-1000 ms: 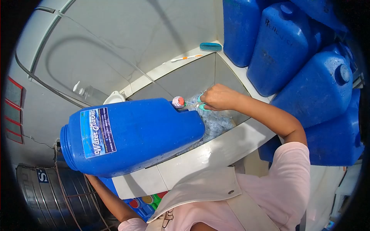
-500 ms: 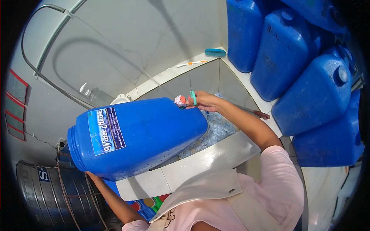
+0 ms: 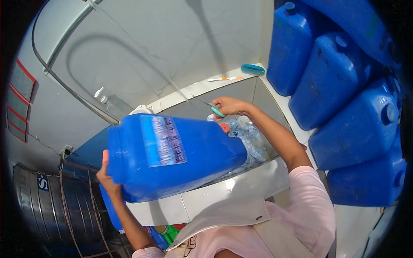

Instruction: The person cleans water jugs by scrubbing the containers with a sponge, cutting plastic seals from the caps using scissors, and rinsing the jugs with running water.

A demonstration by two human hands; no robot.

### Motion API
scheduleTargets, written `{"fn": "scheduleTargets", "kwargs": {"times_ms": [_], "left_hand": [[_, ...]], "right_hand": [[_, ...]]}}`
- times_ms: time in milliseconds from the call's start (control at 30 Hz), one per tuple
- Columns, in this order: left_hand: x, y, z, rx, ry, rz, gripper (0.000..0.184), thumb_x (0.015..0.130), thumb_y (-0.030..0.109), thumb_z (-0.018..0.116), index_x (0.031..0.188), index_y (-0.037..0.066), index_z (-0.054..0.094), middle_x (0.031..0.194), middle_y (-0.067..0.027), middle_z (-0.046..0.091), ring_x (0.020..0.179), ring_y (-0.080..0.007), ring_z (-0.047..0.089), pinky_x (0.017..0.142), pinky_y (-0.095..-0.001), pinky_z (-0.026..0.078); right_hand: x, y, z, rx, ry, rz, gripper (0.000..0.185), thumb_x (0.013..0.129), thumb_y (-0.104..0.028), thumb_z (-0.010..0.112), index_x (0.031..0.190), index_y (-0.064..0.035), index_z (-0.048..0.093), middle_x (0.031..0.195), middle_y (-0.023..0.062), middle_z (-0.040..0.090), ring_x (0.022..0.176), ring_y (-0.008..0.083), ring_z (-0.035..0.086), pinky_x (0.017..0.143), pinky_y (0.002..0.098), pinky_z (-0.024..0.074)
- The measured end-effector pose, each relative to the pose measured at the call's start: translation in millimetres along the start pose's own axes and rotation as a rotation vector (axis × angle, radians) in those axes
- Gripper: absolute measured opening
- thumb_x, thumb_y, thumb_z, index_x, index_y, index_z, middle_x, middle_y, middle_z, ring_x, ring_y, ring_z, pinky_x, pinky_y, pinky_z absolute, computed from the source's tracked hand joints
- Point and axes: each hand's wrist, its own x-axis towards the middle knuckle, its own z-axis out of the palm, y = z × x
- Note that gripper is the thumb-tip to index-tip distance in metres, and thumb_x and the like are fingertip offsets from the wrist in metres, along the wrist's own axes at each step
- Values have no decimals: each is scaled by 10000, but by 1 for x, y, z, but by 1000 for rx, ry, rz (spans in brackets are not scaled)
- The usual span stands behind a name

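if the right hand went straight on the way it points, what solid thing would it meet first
Probably the white ledge behind the basin, the scissors in the right hand touching first; depth is unclear here.

Glossy blue plastic jug [image 3: 202, 148], ribbed shiny metal tank [image 3: 56, 210]

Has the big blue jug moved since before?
Yes, the blue water jug moved right: its label, once below the pump bottle, is now well right of it.

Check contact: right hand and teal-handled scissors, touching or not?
Touching. The head view shows it: the right hand is closed on the handle of the scissors, fingers against the teal loop with no gap, blades pointing away.
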Motion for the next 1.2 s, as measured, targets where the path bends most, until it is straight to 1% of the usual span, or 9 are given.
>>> {"fn": "scheduleTargets", "kwargs": {"times_ms": [67,300,433,600,733,833,900,967,1200], "left_hand": [[-9,-17,38,163,232,157,133,649,69,624,754,-9,600,648,-79,612,598,-204,593,568,-313,447],[-28,47,127,199,-178,-391,187,698,223,695,775,67,625,689,-177,626,689,-354,623,596,-410,462],[-33,35,173,218,-290,-472,224,708,247,676,829,66,623,731,-187,636,729,-377,620,645,-436,469],[-36,13,215,152,-414,-567,299,724,278,661,909,48,613,807,-208,645,801,-394,618,722,-458,465],[-43,-9,236,90,-430,-647,333,726,280,664,913,10,605,826,-217,644,830,-396,616,761,-456,455],[-51,-23,243,-62,-465,-603,341,738,232,672,939,-26,576,744,-194,635,671,-332,635,626,-417,490],[-43,-19,246,-425,-474,-938,298,757,162,668,944,-34,542,656,-132,588,484,-211,571,440,-335,457],[-36,-14,247,-537,-471,-986,236,799,118,641,938,-10,500,627,-40,515,426,-106,468,350,-267,375],[-25,-5,258,-496,-327,-907,378,827,202,621,1054,-70,489,628,-74,518,429,-130,495,362,-270,392]], "right_hand": [[8,26,-28,-318,136,28,91,705,-57,638,751,-17,570,644,55,584,593,100,568,540,244,468],[-8,132,-111,-1327,554,355,197,735,-207,640,786,-17,643,649,167,633,602,224,653,585,351,519],[58,67,-96,-852,399,314,246,751,-234,606,714,7,637,586,114,632,494,204,628,537,348,522],[174,23,-60,-1016,194,243,193,756,-162,560,733,17,629,713,168,660,632,250,663,633,368,531],[205,48,-36,-1256,485,28,223,832,-121,501,808,61,627,914,223,643,898,293,639,744,389,519],[200,39,-26,-1304,381,0,199,816,-102,510,798,62,622,885,224,641,862,312,640,737,397,525],[194,27,-25,-1322,314,5,175,791,-90,535,768,66,608,809,228,646,764,317,661,693,394,541],[191,-3,-14,-544,112,300,156,790,-61,530,792,66,620,766,189,642,689,244,667,635,325,560],[174,-55,13,-245,13,390,132,798,4,529,870,89,599,821,176,635,658,219,656,642,273,568]]}}
